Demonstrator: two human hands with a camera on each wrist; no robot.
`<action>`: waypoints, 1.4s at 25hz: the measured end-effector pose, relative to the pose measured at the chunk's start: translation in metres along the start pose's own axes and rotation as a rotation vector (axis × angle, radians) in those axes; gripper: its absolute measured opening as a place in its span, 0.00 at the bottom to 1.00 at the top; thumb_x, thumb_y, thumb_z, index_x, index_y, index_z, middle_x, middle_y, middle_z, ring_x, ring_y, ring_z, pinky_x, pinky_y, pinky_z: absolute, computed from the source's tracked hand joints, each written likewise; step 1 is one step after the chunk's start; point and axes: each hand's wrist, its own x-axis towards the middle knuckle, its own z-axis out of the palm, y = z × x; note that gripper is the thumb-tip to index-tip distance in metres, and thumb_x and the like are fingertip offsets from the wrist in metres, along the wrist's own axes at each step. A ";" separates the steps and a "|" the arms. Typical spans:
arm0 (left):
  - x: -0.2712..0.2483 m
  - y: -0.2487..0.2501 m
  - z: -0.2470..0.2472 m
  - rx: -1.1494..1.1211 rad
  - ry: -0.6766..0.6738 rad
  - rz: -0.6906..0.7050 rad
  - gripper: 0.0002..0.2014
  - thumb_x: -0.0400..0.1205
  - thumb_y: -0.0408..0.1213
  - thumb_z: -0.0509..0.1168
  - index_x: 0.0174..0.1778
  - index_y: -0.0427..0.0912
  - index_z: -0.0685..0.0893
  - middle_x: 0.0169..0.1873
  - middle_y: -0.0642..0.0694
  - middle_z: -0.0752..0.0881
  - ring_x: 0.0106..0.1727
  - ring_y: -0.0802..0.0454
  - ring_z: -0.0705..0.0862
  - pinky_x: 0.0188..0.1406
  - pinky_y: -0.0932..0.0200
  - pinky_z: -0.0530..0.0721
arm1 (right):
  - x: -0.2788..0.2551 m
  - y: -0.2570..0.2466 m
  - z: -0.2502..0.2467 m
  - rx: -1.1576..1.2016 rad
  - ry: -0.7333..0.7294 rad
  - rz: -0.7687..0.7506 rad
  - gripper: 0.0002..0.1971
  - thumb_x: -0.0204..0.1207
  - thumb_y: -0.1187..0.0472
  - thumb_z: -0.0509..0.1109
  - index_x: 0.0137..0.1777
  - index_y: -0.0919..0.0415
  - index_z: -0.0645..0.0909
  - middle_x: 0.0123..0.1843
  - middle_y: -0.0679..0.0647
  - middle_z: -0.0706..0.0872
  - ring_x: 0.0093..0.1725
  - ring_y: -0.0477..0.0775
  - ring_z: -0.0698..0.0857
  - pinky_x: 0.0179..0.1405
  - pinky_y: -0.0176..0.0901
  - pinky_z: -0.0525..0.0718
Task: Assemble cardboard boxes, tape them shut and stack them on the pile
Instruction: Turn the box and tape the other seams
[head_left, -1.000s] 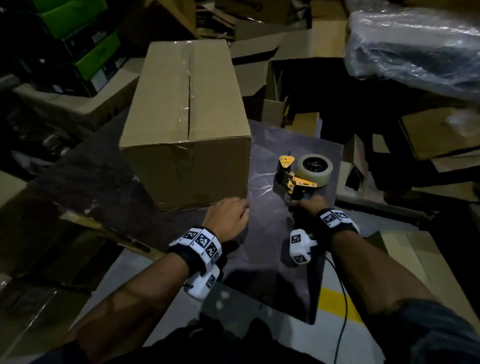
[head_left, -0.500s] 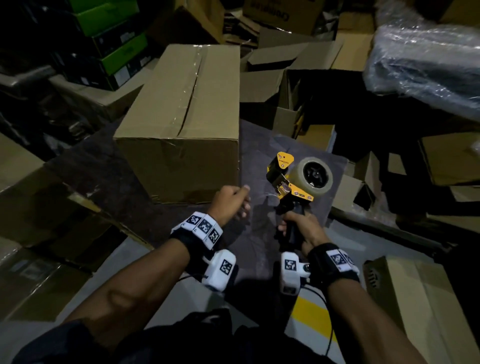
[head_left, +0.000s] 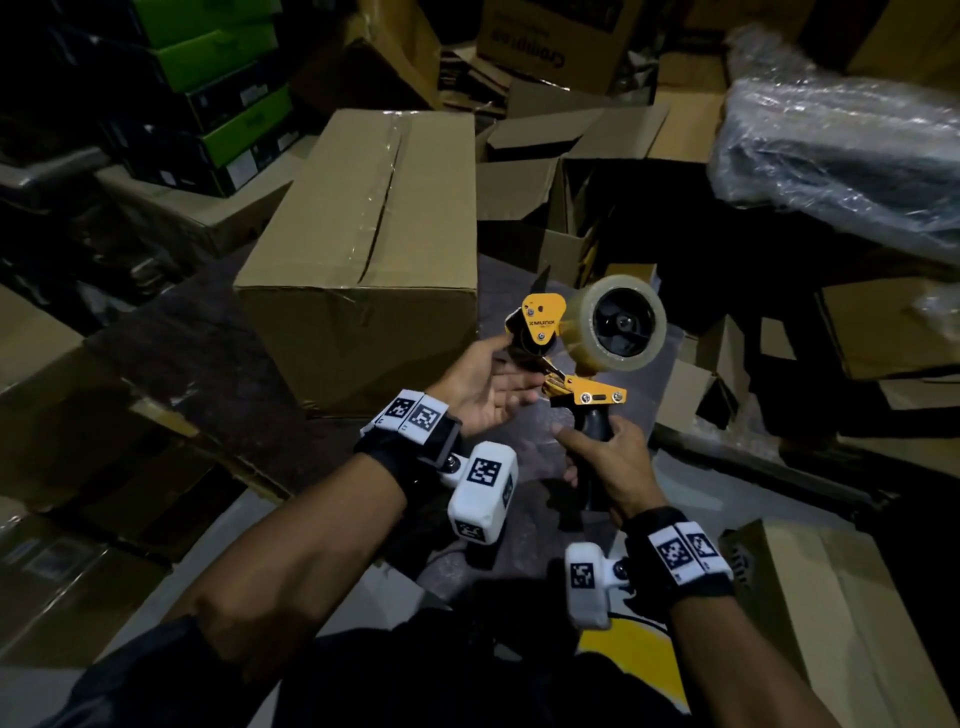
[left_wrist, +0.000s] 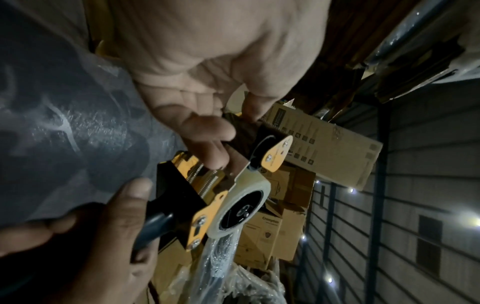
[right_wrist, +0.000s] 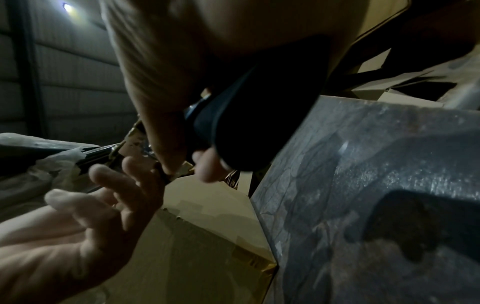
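Cardboard box, rectangular, beside round-rolled yellow tape dispenser.

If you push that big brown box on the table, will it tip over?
Probably not: the cardboard box lies long and low on the table, so it should slide. It likely feels light, being just assembled, though its contents are hidden.

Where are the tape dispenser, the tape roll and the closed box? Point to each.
tape dispenser (head_left: 597, 397): head view, on its orange side plate above the handle.
tape roll (head_left: 587, 317): head view, on its clear outer band.
closed box (head_left: 363, 343): head view, on its near side.
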 end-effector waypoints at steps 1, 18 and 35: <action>-0.004 0.000 0.000 -0.054 -0.013 0.000 0.18 0.85 0.46 0.57 0.47 0.33 0.81 0.31 0.41 0.89 0.21 0.51 0.83 0.12 0.70 0.72 | -0.001 -0.001 0.002 -0.016 0.017 -0.007 0.12 0.74 0.66 0.80 0.43 0.64 0.76 0.23 0.54 0.82 0.18 0.56 0.81 0.19 0.42 0.80; -0.044 -0.007 -0.004 -0.289 -0.085 -0.073 0.14 0.84 0.40 0.63 0.50 0.30 0.84 0.41 0.37 0.90 0.24 0.49 0.87 0.16 0.66 0.82 | -0.003 0.003 0.004 -0.112 0.124 -0.078 0.09 0.71 0.73 0.74 0.38 0.61 0.79 0.21 0.49 0.82 0.21 0.54 0.82 0.26 0.48 0.84; -0.050 0.009 -0.021 -0.037 0.047 -0.071 0.13 0.88 0.29 0.54 0.41 0.31 0.79 0.18 0.44 0.82 0.15 0.57 0.82 0.13 0.71 0.78 | 0.024 0.014 -0.028 -0.010 0.269 0.093 0.05 0.70 0.72 0.72 0.38 0.65 0.78 0.19 0.57 0.76 0.20 0.54 0.74 0.22 0.43 0.76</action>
